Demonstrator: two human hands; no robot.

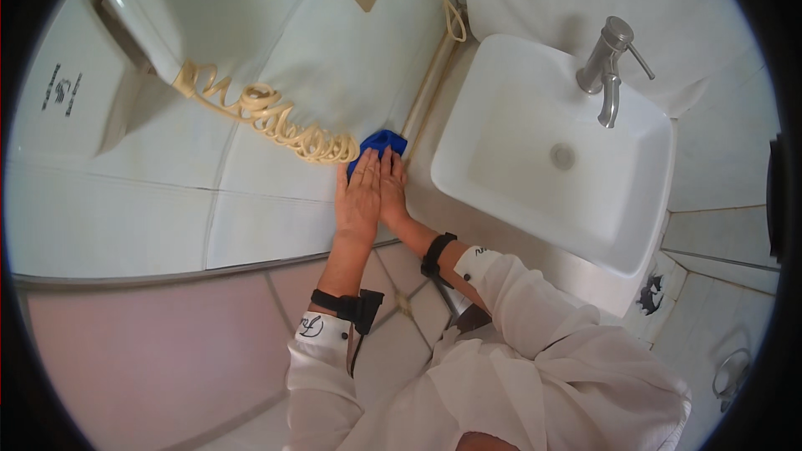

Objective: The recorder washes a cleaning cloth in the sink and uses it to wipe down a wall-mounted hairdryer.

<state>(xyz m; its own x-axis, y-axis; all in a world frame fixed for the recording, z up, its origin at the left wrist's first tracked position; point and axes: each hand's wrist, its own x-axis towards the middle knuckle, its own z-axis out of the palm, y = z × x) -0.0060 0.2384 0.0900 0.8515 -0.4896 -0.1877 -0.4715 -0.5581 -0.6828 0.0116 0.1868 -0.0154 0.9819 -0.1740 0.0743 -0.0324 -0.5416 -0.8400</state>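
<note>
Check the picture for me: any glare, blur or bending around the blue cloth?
Head view: soft light, a small highlight on the white handset, no strong glare on the blue cloth; head view: left hand and right hand look slightly soft yet readable; head view: the long tile edge bows, and the corners go black.

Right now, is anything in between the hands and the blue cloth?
Nothing I can see: the left hand and right hand are both on the blue cloth. The coiled cream cord is just left of it.

1 washbasin [518, 150] and tiled walls [271, 230] show a bathroom.
</note>
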